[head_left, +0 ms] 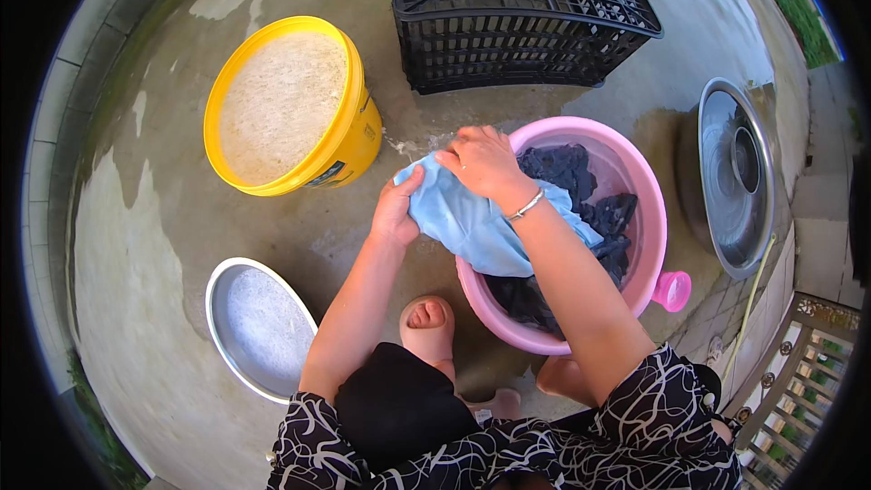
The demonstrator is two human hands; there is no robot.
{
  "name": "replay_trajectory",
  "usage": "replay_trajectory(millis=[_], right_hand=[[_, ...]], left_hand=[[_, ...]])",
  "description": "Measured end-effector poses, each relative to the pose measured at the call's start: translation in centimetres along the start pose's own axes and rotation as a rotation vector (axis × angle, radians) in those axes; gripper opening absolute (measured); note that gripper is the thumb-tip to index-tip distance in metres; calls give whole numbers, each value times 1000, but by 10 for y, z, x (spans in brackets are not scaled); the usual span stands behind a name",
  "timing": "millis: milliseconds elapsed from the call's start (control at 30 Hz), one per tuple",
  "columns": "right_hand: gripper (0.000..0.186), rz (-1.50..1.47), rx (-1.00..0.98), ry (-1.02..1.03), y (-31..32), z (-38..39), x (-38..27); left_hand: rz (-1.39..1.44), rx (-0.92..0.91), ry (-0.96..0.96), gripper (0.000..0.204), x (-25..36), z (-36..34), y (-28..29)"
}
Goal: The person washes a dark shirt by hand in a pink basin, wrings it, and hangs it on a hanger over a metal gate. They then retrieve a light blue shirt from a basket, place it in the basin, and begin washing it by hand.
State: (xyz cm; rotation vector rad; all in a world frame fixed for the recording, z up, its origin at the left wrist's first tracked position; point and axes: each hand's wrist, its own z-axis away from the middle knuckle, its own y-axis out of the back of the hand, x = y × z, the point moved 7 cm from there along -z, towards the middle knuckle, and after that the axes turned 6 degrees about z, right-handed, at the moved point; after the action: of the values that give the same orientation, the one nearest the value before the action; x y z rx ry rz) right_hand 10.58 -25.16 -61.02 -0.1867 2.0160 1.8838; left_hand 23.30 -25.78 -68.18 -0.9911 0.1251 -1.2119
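A light blue cloth (467,227) hangs stretched over the left side of a pink basin (651,209), part of it lying inside. My left hand (397,210) grips the cloth's left edge, thumb on top, just outside the rim. Higher up, my right hand (485,161) is closed on the upper edge of the same cloth, fingers bent, a bracelet on the wrist. Crumpled dark wet cloth (567,171) fills much of the basin, partly hidden by the blue cloth and my right forearm.
Left of my hands stands a yellow bucket (361,132) topped with foam. Nearer lies a metal bowl (218,327) with sudsy water. A black plastic crate (508,50) sits at the far side, a large metal basin (762,218) at right. Wet concrete floor (145,299) surrounds them.
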Motion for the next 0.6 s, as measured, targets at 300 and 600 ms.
replay_trajectory(millis=[300,600], right_hand=[[36,-230,171,72,13,11,-57],[35,-170,472,232,15,23,-70]], left_hand=[[95,15,-129,34,-3,-20,20],[320,-120,79,18,-18,-13,-2]])
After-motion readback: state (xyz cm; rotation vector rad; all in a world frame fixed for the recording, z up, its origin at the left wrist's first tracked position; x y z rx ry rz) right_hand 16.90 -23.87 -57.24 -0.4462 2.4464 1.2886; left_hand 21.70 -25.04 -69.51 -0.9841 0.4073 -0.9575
